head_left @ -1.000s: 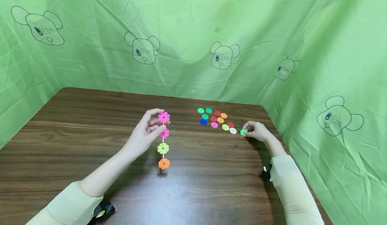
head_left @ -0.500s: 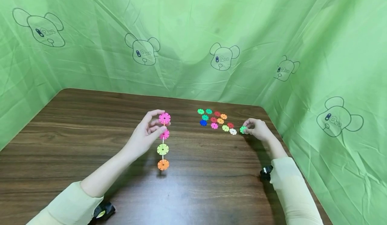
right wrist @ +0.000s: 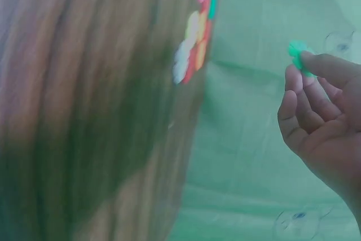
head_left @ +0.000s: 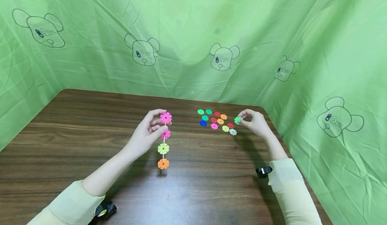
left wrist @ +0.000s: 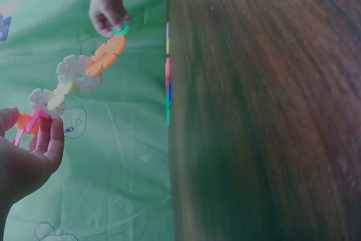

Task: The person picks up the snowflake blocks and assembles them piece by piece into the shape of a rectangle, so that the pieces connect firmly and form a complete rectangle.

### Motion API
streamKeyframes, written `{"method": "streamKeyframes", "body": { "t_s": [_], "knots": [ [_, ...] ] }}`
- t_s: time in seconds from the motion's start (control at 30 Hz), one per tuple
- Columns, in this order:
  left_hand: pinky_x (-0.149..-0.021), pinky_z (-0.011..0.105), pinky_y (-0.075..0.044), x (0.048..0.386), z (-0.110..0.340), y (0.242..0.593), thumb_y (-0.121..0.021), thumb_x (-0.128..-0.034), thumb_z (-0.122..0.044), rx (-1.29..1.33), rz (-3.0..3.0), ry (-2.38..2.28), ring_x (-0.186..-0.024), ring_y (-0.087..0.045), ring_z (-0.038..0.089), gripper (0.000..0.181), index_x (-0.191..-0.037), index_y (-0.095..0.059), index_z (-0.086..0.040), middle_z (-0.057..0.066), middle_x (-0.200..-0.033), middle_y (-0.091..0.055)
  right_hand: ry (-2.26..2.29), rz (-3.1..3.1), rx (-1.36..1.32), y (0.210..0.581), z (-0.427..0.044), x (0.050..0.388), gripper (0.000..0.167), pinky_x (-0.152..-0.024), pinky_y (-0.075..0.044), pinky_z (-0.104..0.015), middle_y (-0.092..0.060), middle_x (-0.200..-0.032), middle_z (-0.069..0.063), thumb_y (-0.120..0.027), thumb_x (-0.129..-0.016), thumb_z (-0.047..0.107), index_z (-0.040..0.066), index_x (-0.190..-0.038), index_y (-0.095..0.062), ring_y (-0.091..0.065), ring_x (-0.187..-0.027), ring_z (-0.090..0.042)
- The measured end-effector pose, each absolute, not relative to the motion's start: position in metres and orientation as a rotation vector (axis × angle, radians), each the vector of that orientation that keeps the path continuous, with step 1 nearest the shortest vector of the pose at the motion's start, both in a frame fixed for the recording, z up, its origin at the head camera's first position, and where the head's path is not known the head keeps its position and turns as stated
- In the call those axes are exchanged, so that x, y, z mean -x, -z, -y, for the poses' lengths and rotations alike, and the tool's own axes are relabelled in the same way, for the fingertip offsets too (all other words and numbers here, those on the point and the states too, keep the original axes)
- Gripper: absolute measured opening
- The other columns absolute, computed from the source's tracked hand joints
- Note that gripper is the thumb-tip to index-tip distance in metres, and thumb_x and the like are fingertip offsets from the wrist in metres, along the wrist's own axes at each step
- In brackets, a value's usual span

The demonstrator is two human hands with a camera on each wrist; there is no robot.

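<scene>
Raised and shifted leftward since the earlier frame, the right hand [head_left: 257, 122] pinches a green disc [head_left: 238, 120] between thumb and fingertips, above the table [head_left: 205, 184]. Nearest are the pale sleeves [head_left: 71, 199], with a black device [head_left: 105, 210] below each cuff. Beyond them the chain [head_left: 163, 148] hangs upright over the table, an orange disc lowest, then white, yellow, white, pink, orange and pink at the top. Left-hand [head_left: 145, 129] thumb and fingers grip its upper part. Farther off, loose discs [head_left: 213, 120] lie flat in a close group near the far edge, between the two hands, the white one nearest. Behind stands green cloth [head_left: 184, 33] printed with animal-head outlines [head_left: 142, 51].
</scene>
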State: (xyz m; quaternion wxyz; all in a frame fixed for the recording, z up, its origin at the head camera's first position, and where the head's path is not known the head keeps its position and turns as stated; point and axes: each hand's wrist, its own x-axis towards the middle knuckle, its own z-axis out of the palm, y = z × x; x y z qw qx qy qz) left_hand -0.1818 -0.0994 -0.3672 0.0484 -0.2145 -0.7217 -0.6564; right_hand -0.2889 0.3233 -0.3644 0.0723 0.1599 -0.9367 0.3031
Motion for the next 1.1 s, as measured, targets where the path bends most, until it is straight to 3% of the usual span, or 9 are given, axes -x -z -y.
{"method": "streamKeyframes", "body": {
  "t_s": [0.3, 0.5, 0.7, 0.93, 1.1],
  "knots": [
    [-0.073, 0.028, -0.055, 0.182, 0.098, 0.367, -0.062, -0.0905, -0.007, 0.652, 2.232, 1.955, -0.079, -0.064, 0.018, 0.049, -0.133, -0.042, -0.02, 0.013, -0.105, -0.065, -1.101, 2.635, -0.529, 0.337, -0.284, 0.27, 0.019, -0.067, -0.05, -0.018, -0.068, -0.087, -0.011, -0.073, -0.083, 0.013, 0.005, -0.098, -0.066, -0.063, -0.077, -0.015],
    [-0.074, 0.029, -0.055, 0.184, 0.096, 0.368, -0.064, -0.0896, -0.008, 0.655, 2.242, 1.935, -0.082, -0.063, 0.019, 0.049, -0.133, -0.044, -0.021, 0.012, -0.103, -0.067, -1.18, 2.544, -0.562, 0.313, -0.252, 0.246, 0.018, -0.071, -0.051, -0.018, -0.068, -0.085, -0.018, -0.07, -0.082, 0.003, -0.003, -0.098, -0.065, -0.062, -0.077, -0.017],
    [-0.077, 0.028, -0.054, 0.184, 0.094, 0.366, -0.064, -0.0893, -0.007, 0.668, 2.237, 1.943, -0.088, -0.063, 0.021, 0.049, -0.133, -0.044, -0.02, 0.011, -0.105, -0.068, -1.284, 2.482, -0.617, 0.294, -0.224, 0.222, 0.016, -0.067, -0.051, -0.02, -0.067, -0.082, -0.02, -0.069, -0.083, 0.0, -0.005, -0.097, -0.064, -0.061, -0.073, -0.014],
    [-0.08, 0.024, -0.052, 0.184, 0.091, 0.364, -0.064, -0.089, -0.005, 0.699, 2.228, 1.909, -0.092, -0.064, 0.02, 0.049, -0.133, -0.045, -0.016, 0.009, -0.108, -0.068, -1.467, 2.417, -0.647, 0.294, -0.202, 0.215, 0.02, -0.064, -0.052, -0.023, -0.067, -0.082, -0.021, -0.069, -0.083, 0.0, -0.006, -0.101, -0.063, -0.063, -0.068, -0.015],
    [-0.08, 0.024, -0.051, 0.184, 0.089, 0.364, -0.064, -0.0889, -0.006, 0.694, 2.244, 1.903, -0.091, -0.063, 0.019, 0.05, -0.133, -0.045, -0.019, 0.007, -0.107, -0.068, -1.725, 2.369, -0.661, 0.305, -0.192, 0.22, 0.025, -0.059, -0.055, -0.03, -0.069, -0.082, -0.013, -0.07, -0.083, 0.004, -0.004, -0.106, -0.063, -0.066, -0.066, -0.016]
  ]
}}
